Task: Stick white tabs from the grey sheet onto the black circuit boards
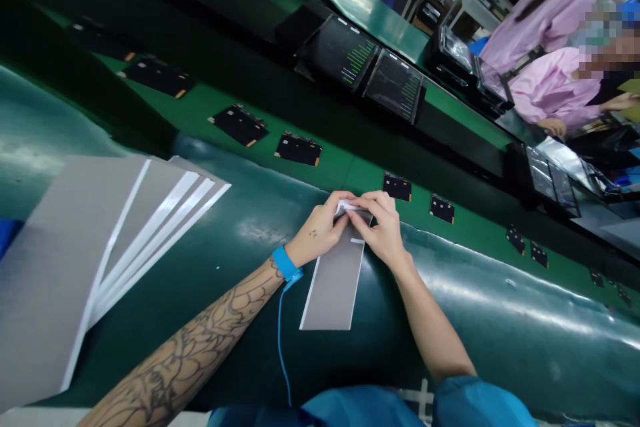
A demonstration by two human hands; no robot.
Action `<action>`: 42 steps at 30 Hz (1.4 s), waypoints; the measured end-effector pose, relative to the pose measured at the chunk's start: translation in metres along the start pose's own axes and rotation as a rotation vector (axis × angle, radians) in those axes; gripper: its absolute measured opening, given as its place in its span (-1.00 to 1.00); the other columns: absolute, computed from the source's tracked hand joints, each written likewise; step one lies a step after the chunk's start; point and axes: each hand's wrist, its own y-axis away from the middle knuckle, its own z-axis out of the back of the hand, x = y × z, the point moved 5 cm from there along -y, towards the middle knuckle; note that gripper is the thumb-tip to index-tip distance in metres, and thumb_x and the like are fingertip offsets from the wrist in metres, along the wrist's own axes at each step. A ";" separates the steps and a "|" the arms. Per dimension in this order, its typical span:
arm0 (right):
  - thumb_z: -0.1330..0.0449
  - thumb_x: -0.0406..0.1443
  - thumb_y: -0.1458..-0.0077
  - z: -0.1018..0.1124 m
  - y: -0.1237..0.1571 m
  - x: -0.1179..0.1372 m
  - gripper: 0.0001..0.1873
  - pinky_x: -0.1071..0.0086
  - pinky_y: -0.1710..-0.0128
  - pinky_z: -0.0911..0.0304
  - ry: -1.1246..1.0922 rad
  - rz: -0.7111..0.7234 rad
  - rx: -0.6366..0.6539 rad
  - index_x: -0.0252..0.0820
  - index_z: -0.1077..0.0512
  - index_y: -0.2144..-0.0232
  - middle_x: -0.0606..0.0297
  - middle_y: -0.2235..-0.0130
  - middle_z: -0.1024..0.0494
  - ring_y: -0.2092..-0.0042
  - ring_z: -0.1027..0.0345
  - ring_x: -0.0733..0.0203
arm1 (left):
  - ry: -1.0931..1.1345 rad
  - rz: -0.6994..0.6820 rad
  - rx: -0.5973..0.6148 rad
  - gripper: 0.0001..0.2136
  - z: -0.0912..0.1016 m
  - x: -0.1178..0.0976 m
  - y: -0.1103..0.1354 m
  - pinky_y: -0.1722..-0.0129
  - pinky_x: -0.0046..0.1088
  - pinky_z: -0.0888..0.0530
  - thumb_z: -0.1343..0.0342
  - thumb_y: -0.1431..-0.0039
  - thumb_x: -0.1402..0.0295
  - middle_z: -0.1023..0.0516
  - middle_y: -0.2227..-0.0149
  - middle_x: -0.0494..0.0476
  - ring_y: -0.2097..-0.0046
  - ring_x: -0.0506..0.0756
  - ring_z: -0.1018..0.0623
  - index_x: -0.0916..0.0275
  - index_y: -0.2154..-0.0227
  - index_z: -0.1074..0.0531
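Note:
A narrow grey strip (334,290) with white edges lies on the green work surface in front of me. At its far end, my left hand (323,225) pinches it with bent fingers. From the other side, my right hand (381,227) grips the same end, its fingertips meeting those of the left. A small whitish part shows between the fingertips, and I cannot tell whether it is a folded end or a separate piece. Around my left wrist sits a blue band (286,263) with a thin cord. To the left lie several fanned grey sheets (55,247) with white edges.
Beyond the hands runs a green conveyor belt (345,170) carrying several black circuit boards (299,148). Behind it, a dark ledge holds display panels (395,83) with green marks. People in pink clothing (545,90) are at the upper right, near a shelf rack (480,7).

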 end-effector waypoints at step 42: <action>-0.24 -0.25 -0.42 -0.010 0.009 0.000 -0.90 0.14 0.04 -0.39 -0.102 -0.026 0.017 -0.05 -0.58 0.12 0.21 0.11 -0.59 0.07 -0.51 0.09 | -0.140 -0.105 0.110 -0.74 -0.007 0.003 0.004 0.20 -0.27 -0.54 0.03 -0.41 0.42 -0.67 0.15 0.24 0.17 0.28 -0.72 0.22 -0.10 -0.34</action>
